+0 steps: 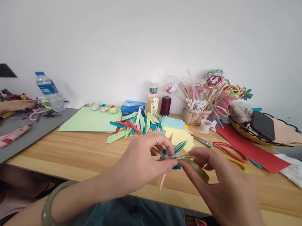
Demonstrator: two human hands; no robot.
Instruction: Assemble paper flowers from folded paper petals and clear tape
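My left hand (140, 158) and my right hand (214, 177) meet above the front edge of the wooden table (82, 149). Both pinch a small bundle of folded paper strips (175, 154) in teal, green and peach, fanned out between the fingertips. My left hand wears a gold ring and a pale green bangle at the wrist. My right hand's fingers close on a green strip (199, 169) that juts out toward the right. A peach strip hangs down below the bundle.
A pile of folded coloured strips (133, 125) lies behind my hands, with green paper (88, 120), yellow and blue sheets (176, 132), red-handled scissors (221, 147), red paper (252, 150), a tape roll, thread spool, bottles and a basket of paper flowers (196, 114). Another person's hand (14, 105) rests at far left near pink scissors.
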